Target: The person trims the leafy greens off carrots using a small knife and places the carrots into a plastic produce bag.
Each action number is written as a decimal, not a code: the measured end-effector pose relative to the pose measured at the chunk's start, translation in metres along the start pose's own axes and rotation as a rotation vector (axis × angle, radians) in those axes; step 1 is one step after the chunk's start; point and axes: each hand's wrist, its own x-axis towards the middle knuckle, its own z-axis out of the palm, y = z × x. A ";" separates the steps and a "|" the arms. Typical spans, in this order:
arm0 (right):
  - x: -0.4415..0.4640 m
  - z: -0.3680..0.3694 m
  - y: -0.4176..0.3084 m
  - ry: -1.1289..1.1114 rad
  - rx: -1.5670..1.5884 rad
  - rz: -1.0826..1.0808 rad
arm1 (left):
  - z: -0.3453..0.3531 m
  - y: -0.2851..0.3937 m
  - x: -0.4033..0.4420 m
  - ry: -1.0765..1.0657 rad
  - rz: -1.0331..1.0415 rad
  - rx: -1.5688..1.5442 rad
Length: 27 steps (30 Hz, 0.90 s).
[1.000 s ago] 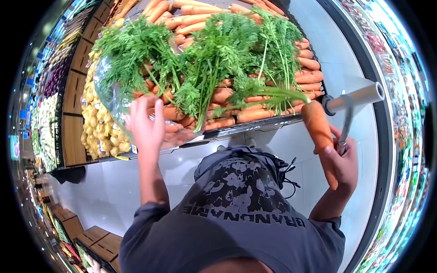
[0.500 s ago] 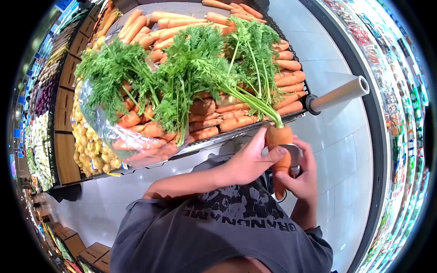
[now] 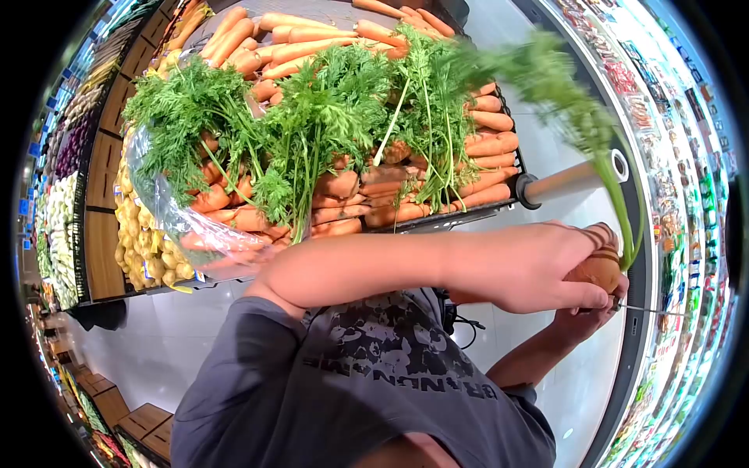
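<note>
The left hand (image 3: 538, 269), curled tight, grips the carrot (image 3: 597, 271), now farther out, at 3 o'clock. Just below, the right hand (image 3: 587, 318) is closed around the knife (image 3: 651, 311), blade outward. The blurred leaves (image 3: 573, 101) have swung off the carrot pile (image 3: 493, 145) towards 2 o'clock.

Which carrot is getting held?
The carrot in the left hand, its leafy top out in the air; the other carrots lie in the display.

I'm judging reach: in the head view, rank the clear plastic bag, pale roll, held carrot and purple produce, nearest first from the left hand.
1. Held carrot, touching the left hand
2. Pale roll, right side
3. Clear plastic bag, left side
4. Purple produce, far left
</note>
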 end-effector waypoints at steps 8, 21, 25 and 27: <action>0.009 0.042 0.021 -0.023 -0.048 0.393 | -0.022 -0.075 -0.027 0.343 -0.330 0.014; -0.005 0.127 0.088 -0.945 -0.713 0.306 | -0.042 -0.140 -0.120 0.568 -0.733 0.366; -0.014 0.134 0.101 -0.971 -0.650 0.324 | -0.043 -0.136 -0.120 0.564 -0.755 0.390; -0.016 0.134 0.107 -0.981 -0.641 0.319 | -0.042 -0.144 -0.122 0.577 -0.757 0.391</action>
